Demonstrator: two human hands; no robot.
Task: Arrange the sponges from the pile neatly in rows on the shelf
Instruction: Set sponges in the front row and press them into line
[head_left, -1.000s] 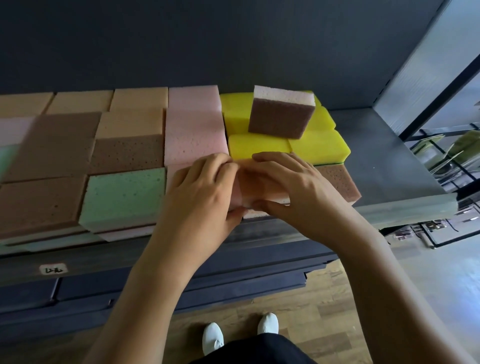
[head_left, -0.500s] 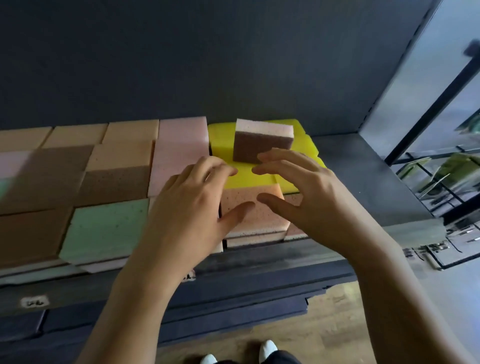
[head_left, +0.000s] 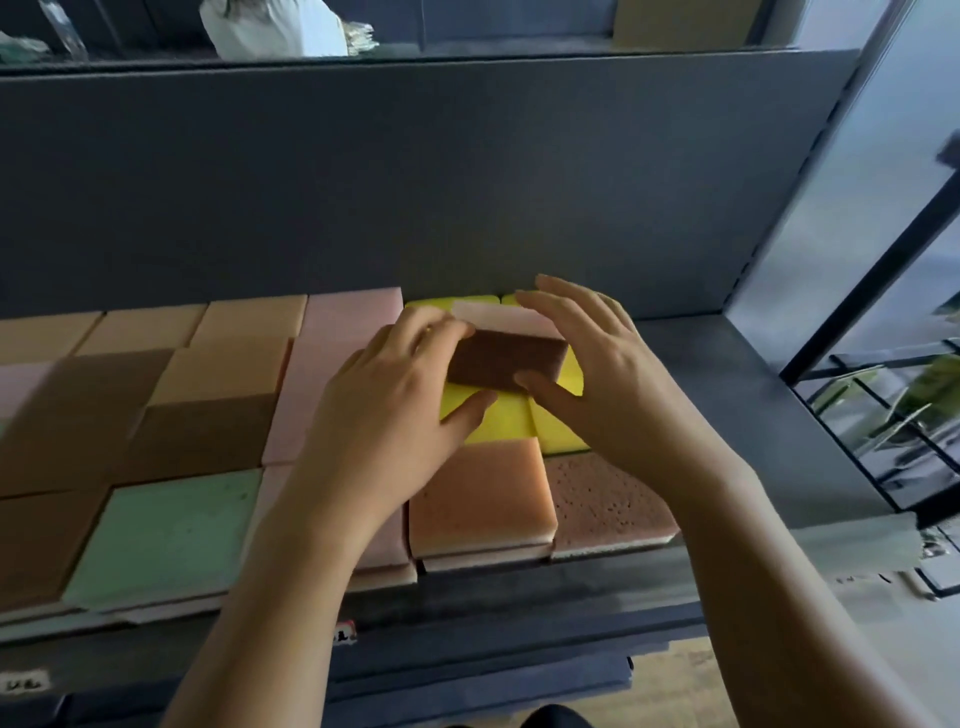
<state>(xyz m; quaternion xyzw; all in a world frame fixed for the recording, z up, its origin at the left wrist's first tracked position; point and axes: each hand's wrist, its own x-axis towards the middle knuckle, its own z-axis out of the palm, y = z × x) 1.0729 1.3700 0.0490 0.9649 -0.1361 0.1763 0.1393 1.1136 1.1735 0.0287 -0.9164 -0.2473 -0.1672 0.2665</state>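
Brown sponge (head_left: 506, 361) with the pink top is standing on edge on the yellow sponges (head_left: 506, 422), near the shelf's (head_left: 727, 415) back edge, right of the middle. Left grip (head_left: 395, 395) has its fingers curled round the sponge's left end, thumb down on the yellow. Right grip (head_left: 613, 374) looks loose: thumb touching the brown front, fingers spread over the top. Orange sponge (head_left: 480, 488) sits at the front edge.
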